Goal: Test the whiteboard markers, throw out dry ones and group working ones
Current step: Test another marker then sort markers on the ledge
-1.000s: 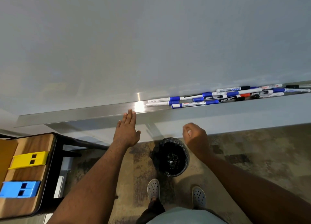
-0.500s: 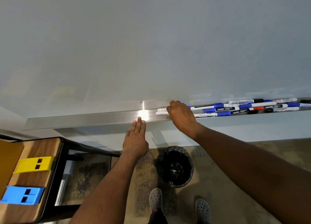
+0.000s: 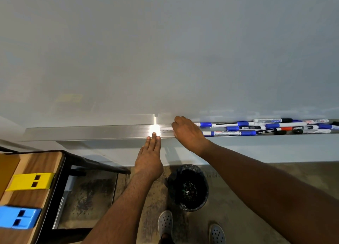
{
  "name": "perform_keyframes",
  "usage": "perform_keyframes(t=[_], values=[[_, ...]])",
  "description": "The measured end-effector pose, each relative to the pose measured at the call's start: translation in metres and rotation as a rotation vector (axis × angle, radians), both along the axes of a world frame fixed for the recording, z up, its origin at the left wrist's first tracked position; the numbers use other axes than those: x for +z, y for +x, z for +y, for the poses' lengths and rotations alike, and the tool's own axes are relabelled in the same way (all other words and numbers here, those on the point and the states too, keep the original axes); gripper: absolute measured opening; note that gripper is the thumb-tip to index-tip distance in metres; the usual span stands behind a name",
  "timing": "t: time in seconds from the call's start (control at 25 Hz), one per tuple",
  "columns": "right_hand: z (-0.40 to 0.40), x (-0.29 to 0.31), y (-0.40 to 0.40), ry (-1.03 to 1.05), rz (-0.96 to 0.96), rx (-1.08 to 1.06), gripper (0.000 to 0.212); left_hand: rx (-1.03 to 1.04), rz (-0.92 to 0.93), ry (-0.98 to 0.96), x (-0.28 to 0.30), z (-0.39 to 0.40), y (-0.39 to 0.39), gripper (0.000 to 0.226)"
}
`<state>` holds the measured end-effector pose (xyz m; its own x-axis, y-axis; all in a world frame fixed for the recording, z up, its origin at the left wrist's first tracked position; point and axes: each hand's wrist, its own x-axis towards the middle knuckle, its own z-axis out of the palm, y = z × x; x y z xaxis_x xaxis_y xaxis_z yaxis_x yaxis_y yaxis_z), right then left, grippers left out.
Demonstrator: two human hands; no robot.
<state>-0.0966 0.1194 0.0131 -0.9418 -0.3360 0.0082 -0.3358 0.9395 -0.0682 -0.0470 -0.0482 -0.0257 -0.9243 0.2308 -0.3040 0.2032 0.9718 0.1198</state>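
Several whiteboard markers [image 3: 256, 127] with blue, black and red caps lie jumbled in the metal tray [image 3: 91, 132] under the whiteboard [image 3: 165, 51], at the right. My right hand [image 3: 189, 133] reaches over the left end of the pile with its fingers curled round a white marker [image 3: 166, 129], whose end sticks out to the left. My left hand [image 3: 149, 157] is held flat below the tray, fingers straight, fingertips at the tray's front lip. It holds nothing.
A black bin [image 3: 189, 187] with a liner stands on the floor below the tray, just ahead of my shoes. At the left, a wooden table [image 3: 36, 166] carries a yellow holder [image 3: 30, 181] and a blue holder [image 3: 17, 217].
My right hand rose from near the bin to the tray and closed on the leftmost marker. My left hand stayed flat under the tray edge.
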Motion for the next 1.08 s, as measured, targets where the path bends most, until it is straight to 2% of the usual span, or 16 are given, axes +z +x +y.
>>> perform_keyframes(t=[0.08, 0.16, 0.28, 0.4, 0.48, 0.56, 0.64, 0.72, 0.8, 0.92, 1.08], values=[[-0.007, 0.008, -0.002, -0.132, 0.066, 0.014, 0.028, 0.005, -0.004, 0.008, -0.001, 0.0, 0.001, 0.095], [-0.011, 0.026, 0.001, -0.351, 0.149, 0.001, 0.026, 0.013, -0.012, 0.019, 0.0, 0.0, 0.001, 0.096], [-0.011, 0.062, 0.014, -0.861, 0.209, -0.197, 0.019, 0.005, -0.051, 0.028, 0.004, 0.001, 0.0, 0.095], [0.002, 0.095, 0.024, -1.393, 0.114, -0.506, 0.017, -0.014, -0.117, 0.065, 0.014, -0.002, -0.004, 0.089], [0.018, 0.106, 0.031, -1.622, -0.014, -0.635, 0.014, -0.013, -0.137, 0.128, 0.025, -0.003, -0.005, 0.076], [0.034, 0.11, 0.043, -1.788, -0.09, -0.67, 0.011, 0.114, -0.049, 0.357, 0.046, 0.009, 0.0, 0.052], [0.045, 0.112, 0.054, -1.888, -0.136, -0.643, 0.007, 0.452, -0.012, 0.818, 0.082, 0.035, 0.009, 0.058], [0.048, 0.113, 0.064, -1.924, -0.184, -0.601, 0.006, 0.62, -0.156, 1.184, 0.116, 0.063, 0.013, 0.062], [0.044, 0.116, 0.074, -1.895, -0.214, -0.599, 0.006, 0.617, -0.205, 1.268, 0.139, 0.085, 0.017, 0.062], [0.048, 0.123, 0.086, -1.842, -0.212, -0.63, 0.013, 0.657, -0.123, 1.316, 0.152, 0.098, 0.019, 0.049], [0.041, 0.129, 0.102, -1.785, -0.374, -0.595, 0.027, 0.654, -0.133, 1.35, 0.161, 0.117, 0.025, 0.038]])
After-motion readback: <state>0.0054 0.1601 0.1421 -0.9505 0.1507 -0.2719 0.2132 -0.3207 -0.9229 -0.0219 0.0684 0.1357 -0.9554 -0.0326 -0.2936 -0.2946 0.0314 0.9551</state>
